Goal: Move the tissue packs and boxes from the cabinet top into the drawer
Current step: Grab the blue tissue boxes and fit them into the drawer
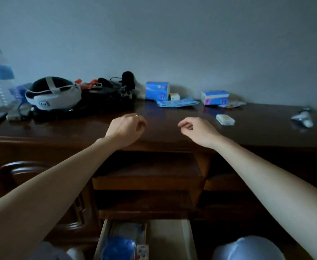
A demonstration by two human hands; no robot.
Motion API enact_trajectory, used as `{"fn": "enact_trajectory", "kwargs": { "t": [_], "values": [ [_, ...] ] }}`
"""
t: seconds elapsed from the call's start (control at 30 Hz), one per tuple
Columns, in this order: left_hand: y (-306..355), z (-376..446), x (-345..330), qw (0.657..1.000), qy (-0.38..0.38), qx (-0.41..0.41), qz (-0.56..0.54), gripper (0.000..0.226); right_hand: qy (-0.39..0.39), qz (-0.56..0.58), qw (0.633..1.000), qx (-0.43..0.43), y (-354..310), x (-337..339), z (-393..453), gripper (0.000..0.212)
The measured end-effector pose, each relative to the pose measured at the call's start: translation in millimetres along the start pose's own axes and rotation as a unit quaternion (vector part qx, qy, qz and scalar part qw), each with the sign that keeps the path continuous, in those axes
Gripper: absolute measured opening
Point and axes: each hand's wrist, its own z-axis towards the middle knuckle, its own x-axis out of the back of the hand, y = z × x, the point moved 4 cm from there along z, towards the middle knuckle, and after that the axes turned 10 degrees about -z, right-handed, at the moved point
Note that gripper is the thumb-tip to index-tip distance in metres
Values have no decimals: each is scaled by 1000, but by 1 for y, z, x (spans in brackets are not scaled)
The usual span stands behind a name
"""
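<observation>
Both hands free at frame centre, left hand [126, 126] and right hand [195, 128] loosely curled, holding nothing, reaching toward the blue tissue box [157, 90] above while the drawer [188, 239] waits open below.

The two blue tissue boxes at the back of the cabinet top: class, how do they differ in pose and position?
The left tissue box stands upright on end, taller than wide; the right tissue box lies flat, wider than tall. The left one sits nearer the black gear; the right one stands further right, behind the small white case. Both are blue and white, against the wall, untouched.
</observation>
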Motion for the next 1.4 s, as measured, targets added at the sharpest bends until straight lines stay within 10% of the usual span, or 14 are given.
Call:
{"fn": "enact_trajectory", "kwargs": {
  "t": [0.37, 0.8, 1.0, 1.13, 1.27, 1.4],
  "values": [
    [-59, 139, -65, 993, -85, 75, -23, 27, -60, -95, 992, -51, 21, -15, 164, 58],
    [-150, 237, -150, 998, 5, 40, 40, 56, 82, -3, 988, -134, 46, -76, 401, 125],
    [-145, 236, -139, 993, 98, -16, 68, 99, 85, 173, 978, -80, 60, -77, 395, 86],
    [-125, 245, -112, 976, 180, -105, 62, 111, -88, 275, 957, 31, 62, -49, 365, 71],
    [-91, 295, -108, 999, -39, -7, 34, 92, -142, 327, 934, -21, 104, -13, 349, 63],
    [-63, 316, -135, 972, -214, 65, 73, 84, 40, 100, 982, -158, 164, 26, 347, 61]
  ]
}}
